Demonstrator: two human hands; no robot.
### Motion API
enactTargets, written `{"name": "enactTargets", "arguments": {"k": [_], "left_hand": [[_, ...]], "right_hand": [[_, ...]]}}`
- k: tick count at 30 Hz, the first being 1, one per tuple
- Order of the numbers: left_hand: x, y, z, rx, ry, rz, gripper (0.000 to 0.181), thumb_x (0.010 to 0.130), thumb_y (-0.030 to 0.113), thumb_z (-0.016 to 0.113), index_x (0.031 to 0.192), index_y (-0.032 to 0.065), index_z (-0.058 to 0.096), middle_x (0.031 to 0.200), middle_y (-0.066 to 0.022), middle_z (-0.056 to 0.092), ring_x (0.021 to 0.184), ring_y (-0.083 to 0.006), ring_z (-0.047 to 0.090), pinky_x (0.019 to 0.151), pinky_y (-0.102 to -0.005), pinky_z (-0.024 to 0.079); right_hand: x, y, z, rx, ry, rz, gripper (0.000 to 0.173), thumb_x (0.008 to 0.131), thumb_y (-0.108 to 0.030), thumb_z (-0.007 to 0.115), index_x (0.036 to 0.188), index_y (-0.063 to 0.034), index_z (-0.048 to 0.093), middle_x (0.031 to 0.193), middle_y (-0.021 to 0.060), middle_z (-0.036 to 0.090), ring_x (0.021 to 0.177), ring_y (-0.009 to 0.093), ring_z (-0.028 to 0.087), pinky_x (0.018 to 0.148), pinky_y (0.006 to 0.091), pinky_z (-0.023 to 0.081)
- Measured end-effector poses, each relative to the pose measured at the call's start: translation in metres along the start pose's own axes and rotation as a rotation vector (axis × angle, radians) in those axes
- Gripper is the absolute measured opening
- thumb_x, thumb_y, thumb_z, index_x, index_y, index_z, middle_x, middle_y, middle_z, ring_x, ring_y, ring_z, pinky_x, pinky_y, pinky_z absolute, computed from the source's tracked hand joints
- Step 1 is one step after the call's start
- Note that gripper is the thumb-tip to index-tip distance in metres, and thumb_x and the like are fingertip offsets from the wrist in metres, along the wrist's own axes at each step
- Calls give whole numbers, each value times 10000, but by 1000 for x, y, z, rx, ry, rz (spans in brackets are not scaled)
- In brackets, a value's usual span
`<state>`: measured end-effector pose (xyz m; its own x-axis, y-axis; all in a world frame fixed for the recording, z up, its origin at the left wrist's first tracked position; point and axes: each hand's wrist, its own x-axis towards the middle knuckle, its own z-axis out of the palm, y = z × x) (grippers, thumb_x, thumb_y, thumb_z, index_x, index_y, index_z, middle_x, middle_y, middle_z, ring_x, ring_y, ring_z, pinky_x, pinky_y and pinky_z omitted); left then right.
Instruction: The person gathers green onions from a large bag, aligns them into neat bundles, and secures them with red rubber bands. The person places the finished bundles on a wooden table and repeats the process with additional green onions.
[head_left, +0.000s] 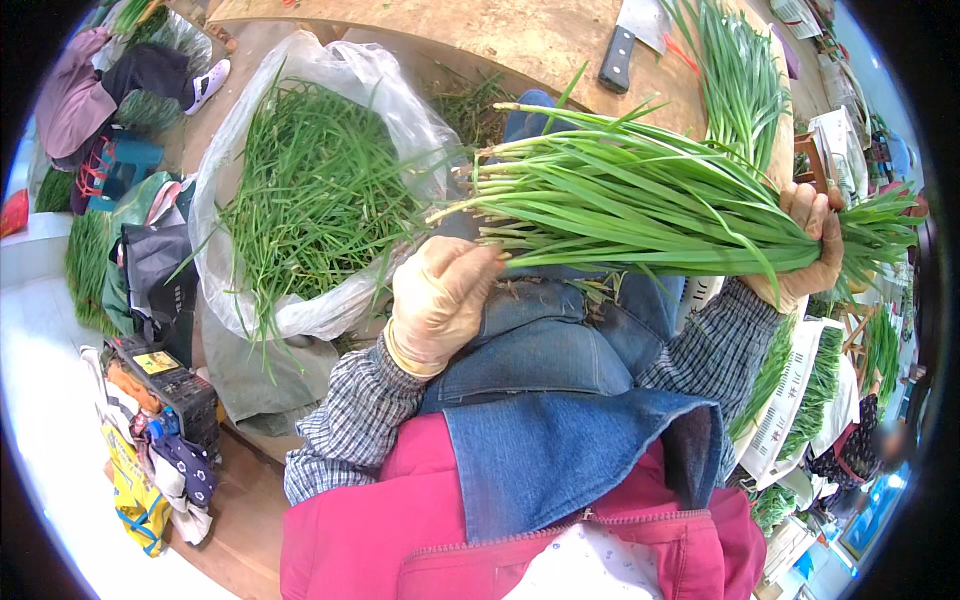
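Note:
Across my lap lies a large bunch of garlic chives (630, 195), pale stem ends to the left and leaf tips to the right. My right hand (814, 240), in a thin pale glove, is wrapped around the leafy part near the tips. My left hand (442, 300), gloved as well, has its fingers closed at the lowest stem ends, pinching a stem there; its palm side is hidden. To the left of the bunch stands an open clear plastic bag (217, 247) heaped with loose green trimmings (322, 195).
A wooden table (480, 30) runs along the far side. It carries a cleaver with a black handle (616, 60) and another chive bunch (742, 90). White boxes of chives (780, 405) stand at right. A black crate (169, 382) is at left; other people sit nearby.

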<state>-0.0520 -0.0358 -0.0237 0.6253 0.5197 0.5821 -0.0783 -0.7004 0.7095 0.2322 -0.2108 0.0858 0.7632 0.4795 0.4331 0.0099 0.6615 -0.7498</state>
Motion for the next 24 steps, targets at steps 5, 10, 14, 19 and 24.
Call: {"name": "enactTargets", "arguments": {"k": [5, 10, 14, 19, 24], "left_hand": [[-28, -39, -27, 668, 44, -100, 43, 830, 20, 617, 849, 51, 595, 733, -121, 570, 573, -289, 558, 501, -374, 457], [11, -37, -50, 590, 154, -131, 101, 806, 129, 683, 874, 68, 639, 742, -82, 591, 730, -273, 577, 700, -372, 449], [39, -13, -10, 227, -68, -306, 162, 769, 206, 730, 761, 68, 647, 713, -117, 594, 684, -309, 577, 643, -386, 444], [5, -37, 13, 355, -67, -126, 81, 791, 112, 621, 789, 48, 571, 695, -119, 547, 647, -300, 563, 585, -383, 465], [-23, -64, -54, 1097, -163, -285, 180, 787, 241, 666, 822, 80, 595, 819, -85, 558, 871, -262, 544, 827, -437, 369]], "right_hand": [[-2, 3, 5, 60, -7, 39, 145, 910, -167, 454, 865, -46, 518, 636, -20, 340, 643, 133, 319, 636, 302, 306], [-2, 11, -7, 84, -22, -12, 199, 899, -150, 472, 1024, -18, 551, 616, -21, 380, 611, 128, 309, 635, 306, 286], [0, 9, 2, 92, -124, -41, 285, 889, -151, 502, 1127, -14, 578, 606, -28, 400, 605, 125, 312, 638, 307, 279], [0, 2, -1, 65, -170, -53, 304, 880, -156, 520, 1145, -27, 592, 619, -32, 400, 608, 124, 316, 634, 305, 277], [1, 15, -19, 116, -154, -34, 306, 868, -145, 520, 1139, -15, 577, 623, -25, 409, 609, 125, 321, 656, 295, 287]]}}
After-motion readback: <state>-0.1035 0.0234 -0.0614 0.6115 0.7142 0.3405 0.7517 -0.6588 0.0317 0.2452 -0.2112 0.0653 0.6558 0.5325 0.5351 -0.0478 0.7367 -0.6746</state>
